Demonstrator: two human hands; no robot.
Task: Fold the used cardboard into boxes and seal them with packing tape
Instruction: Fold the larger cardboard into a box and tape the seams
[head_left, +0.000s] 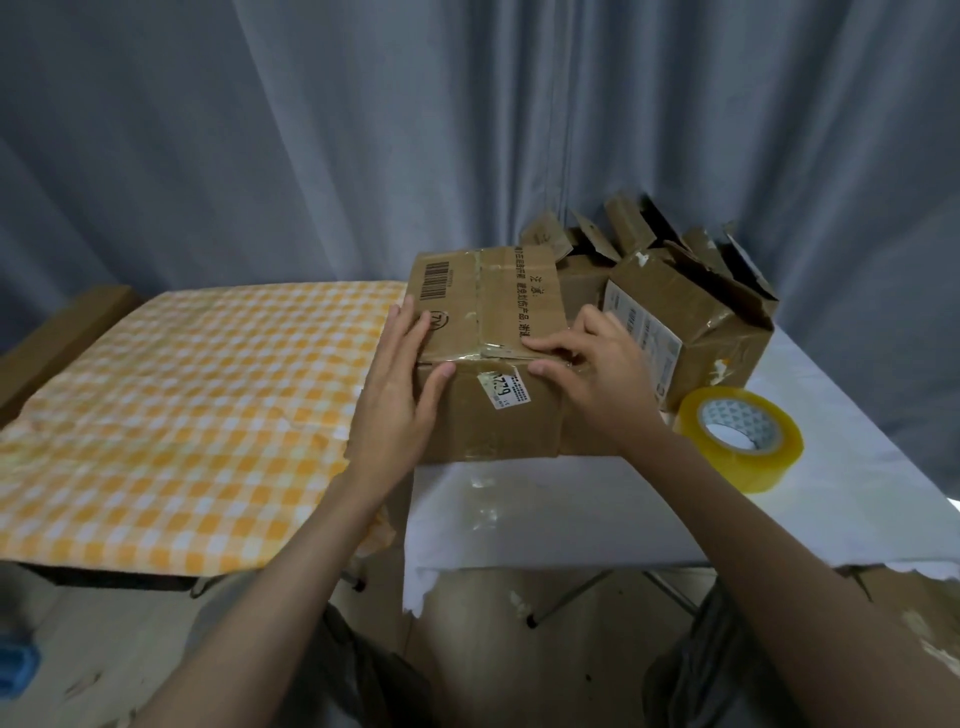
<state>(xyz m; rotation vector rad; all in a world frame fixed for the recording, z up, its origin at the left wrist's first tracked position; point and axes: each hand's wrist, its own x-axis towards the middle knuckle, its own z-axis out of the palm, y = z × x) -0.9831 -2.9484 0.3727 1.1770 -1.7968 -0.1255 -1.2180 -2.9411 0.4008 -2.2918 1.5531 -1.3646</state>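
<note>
A closed brown cardboard box (498, 312) with a barcode and old tape stands on the white table (571, 509). My left hand (400, 395) lies flat against the box's left side, fingers straight, thumb on the front face. My right hand (597, 374) presses its fingers and thumb on the tape along the front top edge, at the right corner. A roll of clear yellowish packing tape (737, 436) lies on the table to the right of the box.
Several open used cardboard boxes (691, 312) stand behind and to the right. A table with an orange checked cloth (182, 405) adjoins on the left, with a cardboard piece (57, 338) beside it. Grey curtains hang behind.
</note>
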